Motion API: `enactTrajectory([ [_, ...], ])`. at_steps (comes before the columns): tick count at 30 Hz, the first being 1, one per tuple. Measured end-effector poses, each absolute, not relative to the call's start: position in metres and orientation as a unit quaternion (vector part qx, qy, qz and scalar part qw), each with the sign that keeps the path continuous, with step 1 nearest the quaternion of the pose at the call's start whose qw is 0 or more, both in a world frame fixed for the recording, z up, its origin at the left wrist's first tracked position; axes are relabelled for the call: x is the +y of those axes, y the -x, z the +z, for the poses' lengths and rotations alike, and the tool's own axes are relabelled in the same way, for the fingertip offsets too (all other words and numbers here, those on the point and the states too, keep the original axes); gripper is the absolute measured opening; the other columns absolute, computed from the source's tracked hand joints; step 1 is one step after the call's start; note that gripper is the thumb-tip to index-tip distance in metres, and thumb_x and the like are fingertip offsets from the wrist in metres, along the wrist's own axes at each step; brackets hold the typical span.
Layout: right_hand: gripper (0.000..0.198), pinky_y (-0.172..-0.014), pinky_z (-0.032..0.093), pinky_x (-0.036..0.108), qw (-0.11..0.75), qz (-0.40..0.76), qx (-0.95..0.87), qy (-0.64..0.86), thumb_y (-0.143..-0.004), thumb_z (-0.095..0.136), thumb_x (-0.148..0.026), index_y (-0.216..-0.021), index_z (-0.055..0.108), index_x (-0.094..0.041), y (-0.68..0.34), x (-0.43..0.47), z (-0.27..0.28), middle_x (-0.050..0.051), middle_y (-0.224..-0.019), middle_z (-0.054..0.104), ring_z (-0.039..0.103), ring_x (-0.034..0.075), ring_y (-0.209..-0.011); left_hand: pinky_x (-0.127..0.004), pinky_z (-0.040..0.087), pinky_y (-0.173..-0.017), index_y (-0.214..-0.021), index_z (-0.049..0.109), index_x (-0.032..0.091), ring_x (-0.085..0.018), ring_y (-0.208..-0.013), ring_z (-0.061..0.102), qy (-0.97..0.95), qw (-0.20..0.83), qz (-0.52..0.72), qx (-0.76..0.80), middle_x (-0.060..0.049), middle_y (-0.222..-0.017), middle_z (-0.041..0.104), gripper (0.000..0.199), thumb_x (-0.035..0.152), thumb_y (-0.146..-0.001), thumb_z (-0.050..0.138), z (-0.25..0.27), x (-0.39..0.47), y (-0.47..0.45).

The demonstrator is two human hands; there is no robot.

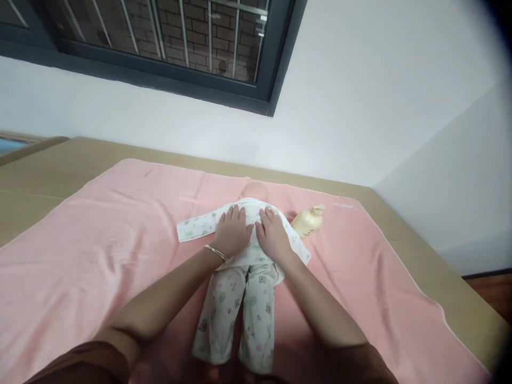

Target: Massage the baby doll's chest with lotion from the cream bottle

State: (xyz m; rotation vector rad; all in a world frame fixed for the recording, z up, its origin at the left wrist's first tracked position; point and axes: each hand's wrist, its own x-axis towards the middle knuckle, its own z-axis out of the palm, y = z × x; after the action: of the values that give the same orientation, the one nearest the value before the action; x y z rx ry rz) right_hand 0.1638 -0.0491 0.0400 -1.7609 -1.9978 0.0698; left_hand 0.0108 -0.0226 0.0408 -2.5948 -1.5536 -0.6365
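A baby doll (255, 191) lies on a pink blanket (148, 213), its bald head pointing away from me. It wears a white printed top (256, 250) and matching trousers (224, 298); one sleeve stretches out to the left. My left hand (232, 229) rests flat on the upper part of the top, fingers extended, with a bangle (216, 252) at the wrist. Beside it, my right hand (272, 232) also presses flat on the cloth, fingers pointing away. Which side of the doll faces up I cannot tell.
Just right of the doll, a pale yellow bottle (309, 221) lies tilted on the blanket. Under the blanket is a light wooden surface (96, 149), which meets a white wall (328, 133). A dark-framed window (192, 42) with bars is above.
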Motion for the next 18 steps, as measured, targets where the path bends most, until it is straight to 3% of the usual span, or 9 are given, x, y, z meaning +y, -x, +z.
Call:
enactTrajectory([
  [5,0.050,-0.117,0.028,0.046,0.243,0.027,-0.787,0.566,-0.089,0.040,-0.015,-0.137,0.052,-0.013,-0.146,-0.073,0.056,0.011,-0.141,0.054,0.043,0.027,-0.135,-0.047,0.035,-0.108,-0.121,0.055,0.007,-0.030,-0.121,0.053,0.890,0.032,-0.201,-0.407,-0.020,-0.125,0.060,0.036,0.014,-0.090,0.038,0.058,-0.037,-0.014],
  [8,0.044,-0.117,0.029,0.044,0.283,0.049,-0.773,0.565,-0.094,0.037,-0.018,-0.133,0.057,-0.018,-0.155,-0.062,0.052,0.007,-0.140,0.055,0.043,0.023,-0.136,-0.043,0.039,-0.105,-0.115,0.057,0.011,-0.026,-0.115,0.055,0.897,0.011,-0.231,-0.378,-0.016,-0.120,0.062,0.032,0.013,-0.091,0.036,0.057,-0.024,-0.015],
  [13,0.047,-0.115,0.032,0.044,0.315,0.062,-0.721,0.613,-0.098,0.036,-0.032,-0.136,0.054,-0.011,-0.182,-0.033,0.033,0.013,-0.140,0.054,0.045,0.025,-0.135,-0.046,0.041,-0.103,-0.123,0.052,0.008,-0.030,-0.121,0.051,0.866,-0.022,-0.256,-0.429,-0.019,-0.126,0.057,0.042,0.033,-0.089,0.049,0.041,0.003,-0.009],
  [18,0.048,-0.114,0.031,0.050,0.267,0.012,-0.722,0.639,-0.098,0.033,-0.027,-0.139,0.049,-0.007,-0.171,-0.041,0.032,0.018,-0.143,0.050,0.042,0.028,-0.137,-0.051,0.040,-0.102,-0.131,0.046,0.003,-0.036,-0.124,0.049,0.851,0.001,-0.221,-0.476,-0.025,-0.131,0.053,0.057,0.042,-0.090,0.047,0.038,-0.010,-0.006],
])
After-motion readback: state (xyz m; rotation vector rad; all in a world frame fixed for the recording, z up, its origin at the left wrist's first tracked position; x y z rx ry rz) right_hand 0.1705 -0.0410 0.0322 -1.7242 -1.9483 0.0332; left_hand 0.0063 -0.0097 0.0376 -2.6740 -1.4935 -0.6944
